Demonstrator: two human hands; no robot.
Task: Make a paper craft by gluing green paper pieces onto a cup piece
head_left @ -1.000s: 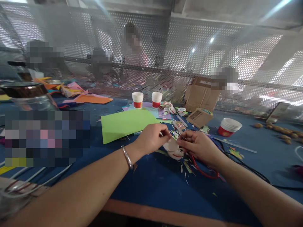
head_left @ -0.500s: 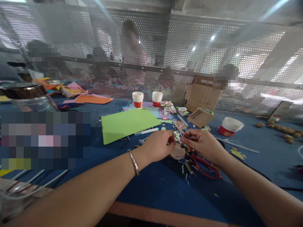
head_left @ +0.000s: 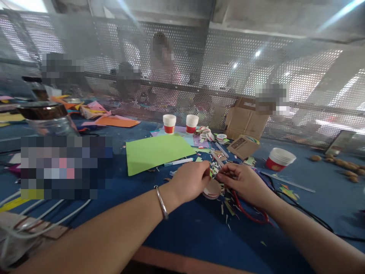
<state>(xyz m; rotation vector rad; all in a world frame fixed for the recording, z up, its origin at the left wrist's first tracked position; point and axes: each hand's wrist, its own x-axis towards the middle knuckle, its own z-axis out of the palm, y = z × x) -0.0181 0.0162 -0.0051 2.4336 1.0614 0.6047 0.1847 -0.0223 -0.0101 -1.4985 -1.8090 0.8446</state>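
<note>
Across the blue tabletop lie paper clippings; a round paper-cup base sits at four o'clock from the left hand, nine from the right hand. Both curl as if pinching; whether they grip anything I cannot tell. Seemingly fine fingertip work, next calling for steadiness.

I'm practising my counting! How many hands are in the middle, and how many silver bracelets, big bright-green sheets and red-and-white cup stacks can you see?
Left hand and right hand: 2
Silver bracelet: 1
Bright-green sheet: 1
Cup stacks: 3 (left stack, middle stack, right stack)
Total: 7
</note>
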